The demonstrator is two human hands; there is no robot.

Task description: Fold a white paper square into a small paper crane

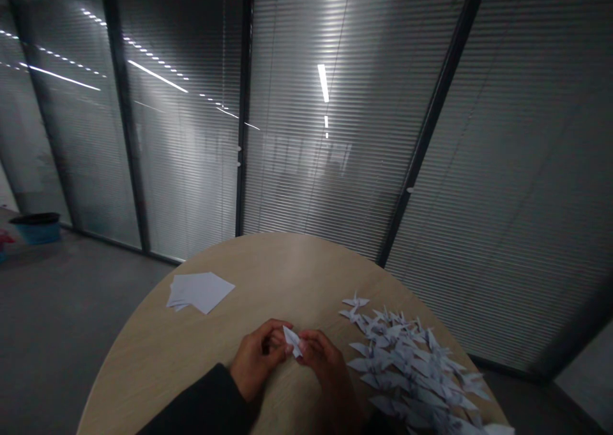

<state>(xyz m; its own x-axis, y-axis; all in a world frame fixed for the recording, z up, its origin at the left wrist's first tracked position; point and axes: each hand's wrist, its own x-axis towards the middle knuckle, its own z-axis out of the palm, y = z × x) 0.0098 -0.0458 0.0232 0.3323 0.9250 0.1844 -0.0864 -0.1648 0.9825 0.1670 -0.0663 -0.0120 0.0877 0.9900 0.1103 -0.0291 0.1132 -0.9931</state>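
Note:
A small piece of folded white paper, pointed at its upper end, is held between my two hands above the near part of the table. My left hand pinches its left side with curled fingers. On the other side, my right hand grips the lower right edge between thumb and fingers. Just right of my right hand lies a crowded heap of folded paper cranes. Farther off to the left rests a loose stack of white paper sheets.
The round wooden table has its curved far edge close to a glass partition with blinds. On the floor at the far left stands a blue tub with a dark rim. A red object shows beside it, cut off by the frame.

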